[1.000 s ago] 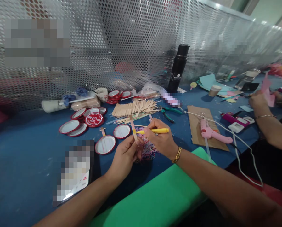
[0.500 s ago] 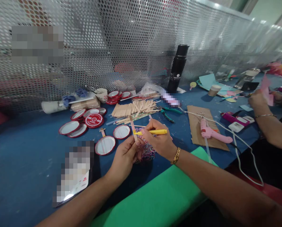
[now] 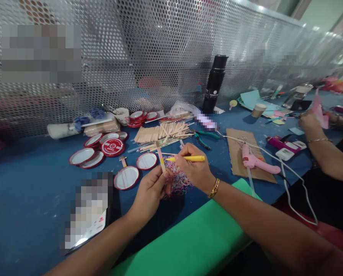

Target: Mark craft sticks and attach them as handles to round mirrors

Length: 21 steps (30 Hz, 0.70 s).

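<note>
My left hand (image 3: 153, 186) pinches the lower end of a wooden craft stick (image 3: 160, 155), which stands nearly upright and bears a yellow patch just above my fingers. A yellow marker (image 3: 190, 158) lies in the closed fingers of my right hand (image 3: 193, 168), its tip pointing left at the stick, close to the yellow patch. Beneath my hands is a tangle of multicoloured strings (image 3: 178, 180), partly hidden by them. Left of my left hand lie two white-lined jar lids, one (image 3: 146, 161) near the stick and one (image 3: 126, 177) with a small stick piece at its edge.
Craft sticks (image 3: 160, 132) are heaped behind, beside green-handled pliers (image 3: 203, 138). More red lids (image 3: 113, 147) lie left, above a phone (image 3: 88, 214). A pink glue gun (image 3: 254, 159) rests on cardboard (image 3: 237, 145). Green material (image 3: 185, 237) lies in front. Another person's hand (image 3: 312, 122) holds pink paper.
The marker tip has come off the stick and moved slightly right. A yellow patch now shows on the stick. The view has shifted a little.
</note>
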Available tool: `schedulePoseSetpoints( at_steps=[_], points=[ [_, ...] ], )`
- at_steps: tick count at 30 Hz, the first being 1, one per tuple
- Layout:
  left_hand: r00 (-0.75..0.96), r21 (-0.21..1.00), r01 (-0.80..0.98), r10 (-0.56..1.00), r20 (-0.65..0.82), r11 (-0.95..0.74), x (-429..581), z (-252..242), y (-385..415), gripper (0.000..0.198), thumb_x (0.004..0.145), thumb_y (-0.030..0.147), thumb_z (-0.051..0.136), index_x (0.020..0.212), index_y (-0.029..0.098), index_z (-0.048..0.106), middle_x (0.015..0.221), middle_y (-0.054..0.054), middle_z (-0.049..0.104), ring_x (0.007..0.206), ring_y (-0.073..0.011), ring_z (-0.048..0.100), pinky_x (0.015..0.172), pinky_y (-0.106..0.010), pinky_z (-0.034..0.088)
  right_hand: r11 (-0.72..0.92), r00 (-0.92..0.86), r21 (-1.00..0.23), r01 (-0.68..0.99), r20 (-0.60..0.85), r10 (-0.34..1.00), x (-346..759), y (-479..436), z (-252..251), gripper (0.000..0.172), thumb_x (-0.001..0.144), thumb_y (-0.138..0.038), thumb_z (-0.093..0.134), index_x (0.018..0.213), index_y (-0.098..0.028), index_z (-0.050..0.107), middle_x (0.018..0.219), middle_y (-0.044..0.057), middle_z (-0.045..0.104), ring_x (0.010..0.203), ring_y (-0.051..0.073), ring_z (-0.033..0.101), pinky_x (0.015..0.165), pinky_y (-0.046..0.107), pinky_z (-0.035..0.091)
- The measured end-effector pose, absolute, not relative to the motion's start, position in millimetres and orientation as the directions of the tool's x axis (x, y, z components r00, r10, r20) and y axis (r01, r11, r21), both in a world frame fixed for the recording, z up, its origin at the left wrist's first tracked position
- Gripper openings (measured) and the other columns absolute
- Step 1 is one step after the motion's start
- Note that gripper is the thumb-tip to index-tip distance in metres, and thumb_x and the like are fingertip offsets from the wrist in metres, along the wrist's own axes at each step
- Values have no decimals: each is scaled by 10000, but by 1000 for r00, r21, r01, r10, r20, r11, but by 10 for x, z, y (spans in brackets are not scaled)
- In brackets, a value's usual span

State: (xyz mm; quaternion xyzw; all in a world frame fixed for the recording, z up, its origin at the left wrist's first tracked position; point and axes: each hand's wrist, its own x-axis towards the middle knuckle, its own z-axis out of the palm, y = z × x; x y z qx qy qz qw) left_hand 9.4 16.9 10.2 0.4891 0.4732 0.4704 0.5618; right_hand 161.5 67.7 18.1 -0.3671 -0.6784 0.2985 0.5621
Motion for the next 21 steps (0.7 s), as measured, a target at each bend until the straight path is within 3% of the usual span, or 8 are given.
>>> schedulePoseSetpoints(
  at_steps=[5,8,11,14,18,21],
  points=[
    [37,997,-64,999,-29,31,87,89,162,388,855,577,671,853,195,602,554,48,546,464,-94,397,441,-217,261,518,-75,-854,47,514,855,1636,711,168,151,901,-335,658,808,-220,633,761,-11,645,689,141,591,640,280,481],
    [14,998,-48,1000,27,-27,69,60,169,354,913,547,618,859,198,598,581,41,567,475,-95,402,456,-219,288,518,-8,-855,30,518,855,1701,782,207,113,896,-335,678,904,-225,703,880,22,721,803,163,665,731,312,537],
    [21,996,-54,997,69,-68,55,33,178,344,943,527,586,848,197,605,607,35,581,484,-95,421,469,-221,314,519,76,-851,83,524,848,1861,849,271,123,889,-319,672,936,-227,736,951,46,755,881,183,699,822,352,555],
    [25,994,-74,996,85,-83,57,31,177,338,942,515,593,840,193,607,630,29,597,491,-97,445,482,-225,339,472,100,-876,102,481,871,2111,842,294,228,941,-300,549,993,-213,753,938,61,768,864,193,720,774,350,566],
    [22,994,-77,997,78,-76,64,50,169,332,944,508,593,845,191,601,644,24,607,503,-100,473,498,-227,362,420,-8,-836,353,446,895,2488,694,201,233,901,-247,579,1072,-207,732,1047,75,780,927,227,732,825,376,554],
    [31,995,-70,997,74,-72,58,43,174,310,950,490,587,859,194,593,633,30,603,495,-99,469,490,-222,355,394,-81,-663,636,451,889,2692,540,80,143,898,-236,591,966,-210,714,949,67,774,883,248,705,798,381,511]
  ],
)
